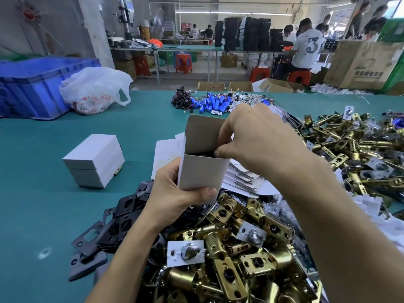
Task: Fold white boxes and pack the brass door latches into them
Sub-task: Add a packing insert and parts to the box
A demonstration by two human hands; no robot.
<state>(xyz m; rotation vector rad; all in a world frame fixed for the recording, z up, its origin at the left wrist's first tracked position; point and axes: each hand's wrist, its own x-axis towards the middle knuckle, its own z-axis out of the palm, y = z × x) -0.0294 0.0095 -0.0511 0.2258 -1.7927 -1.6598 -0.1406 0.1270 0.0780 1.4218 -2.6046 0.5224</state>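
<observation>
Head view: we see the white box (pixel 203 176) upright at frame centre with its top open and its rear flap standing up, brown inside showing. The left hand (pixel 175 200) grips its lower half, thumb across the front face, fingers behind. The right hand (pixel 253 138) is at the box mouth, fingers curled down into the opening, thumb at the front rim. We can't tell whether it pinches a flap or something inside. Something dark sits just below the rim; we can't identify it.

- Brass latches (pixel 229 254) are heaped lower centre, under the box, with a second heap (pixel 349 149) at the right of the frame.
- Flat box blanks (pixel 240 178) are stacked just right of the box.
- Two closed boxes (pixel 94 160) are stacked left of centre.
- Black strike plates (pixel 113 228) are lower left, touching the near heap.
- Blue crate (pixel 37 88) and plastic bag (pixel 94 90) are upper left.
- Blue cells (pixel 214 103) are above the box.
- Everything sits on the green table (pixel 43 204).
</observation>
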